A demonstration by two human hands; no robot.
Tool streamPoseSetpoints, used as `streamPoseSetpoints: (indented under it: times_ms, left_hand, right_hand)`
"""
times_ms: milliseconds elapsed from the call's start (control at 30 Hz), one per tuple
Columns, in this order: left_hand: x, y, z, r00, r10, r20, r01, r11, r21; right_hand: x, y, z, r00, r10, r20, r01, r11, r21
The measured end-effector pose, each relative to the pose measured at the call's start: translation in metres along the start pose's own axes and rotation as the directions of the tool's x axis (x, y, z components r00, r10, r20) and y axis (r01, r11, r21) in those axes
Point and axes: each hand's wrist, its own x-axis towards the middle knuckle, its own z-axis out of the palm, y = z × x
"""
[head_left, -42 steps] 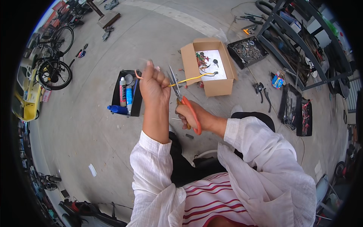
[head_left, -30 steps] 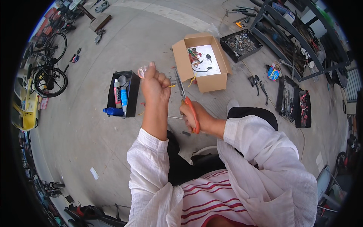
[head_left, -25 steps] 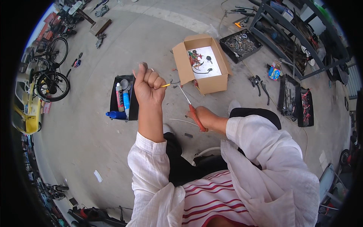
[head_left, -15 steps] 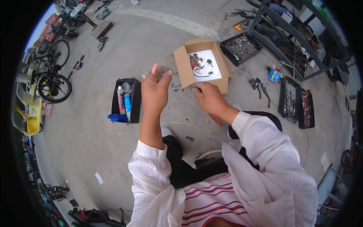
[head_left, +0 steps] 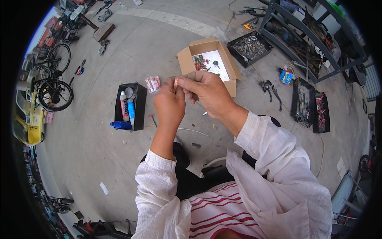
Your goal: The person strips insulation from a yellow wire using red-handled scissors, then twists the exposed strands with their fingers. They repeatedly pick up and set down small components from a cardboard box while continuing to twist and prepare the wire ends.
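My left hand (head_left: 169, 104) is closed around a short copper-coloured strand (head_left: 175, 85), which looks like bare wire and stands up between its thumb and fingers. My right hand (head_left: 214, 95) meets it from the right, thumb and forefinger pinched on the same copper strand. The fingers hide most of its length. Just past both hands is an open cardboard box (head_left: 185, 60) with a white bottom, holding red and green wire pieces (head_left: 202, 63) and a small black round part (head_left: 216, 63). A clear packet with pink print (head_left: 152, 84) lies beside my left hand.
A black tray (head_left: 139, 109) with tubes and a blue bottle stands left. Beyond the box sits a tray of metal hardware (head_left: 251, 47). Pliers (head_left: 271, 91) and two black bins (head_left: 302, 105) lie right, below a metal rack (head_left: 274, 36). A pale tube (head_left: 194, 130) lies near my feet.
My right hand has come left from the box's near edge and pinches the copper strand. My left hand has shifted right and down, and the pink-printed packet shows more fully.
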Motion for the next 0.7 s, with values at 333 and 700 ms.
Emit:
streamPoseSetpoints:
  times_ms: [333,700]
  left_hand:
    - [0.005,0.001,0.0,0.998,-0.035,0.048,0.039,0.996,-0.083]
    - [-0.007,-0.002,0.003,0.928,-0.105,0.357,0.251,0.885,-0.393]
  right_hand:
    - [0.001,0.01,-0.004,0.987,-0.16,-0.011,0.154,0.966,-0.207]
    - [-0.005,0.012,0.003,0.866,-0.465,0.186,0.472,0.634,-0.612]
